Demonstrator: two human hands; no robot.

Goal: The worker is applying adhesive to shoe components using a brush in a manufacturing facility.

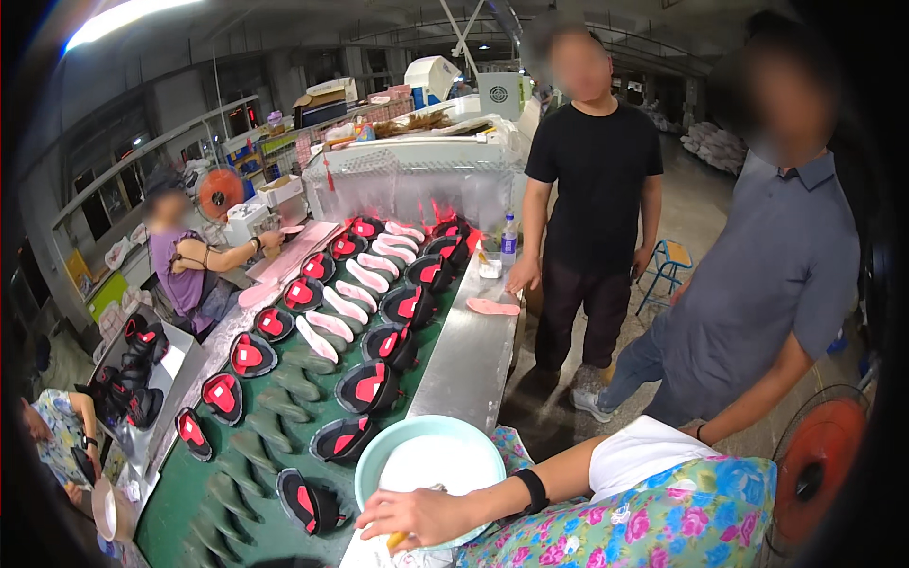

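Observation:
My right hand (417, 516), with a black band on its wrist, comes in from the lower right. Its fingers are closed round a brush with a yellow handle (396, 541); the brush's head is mostly hidden. Hand and wrist lie over the near rim of a pale green basin (379, 445) holding white contents. My left hand does not show. Just beyond the basin, black shoe uppers with red linings (343, 437) rest on the green conveyor belt (180, 497). One more upper (308, 502) sits left of my hand.
Grey-green soles (275, 426) and pink-and-white soles (331, 322) run along the belt between the uppers. A pink insole (492, 307) lies on the metal side ledge (454, 369). Two people stand at right; others work at left. An orange fan (814, 473) stands at lower right.

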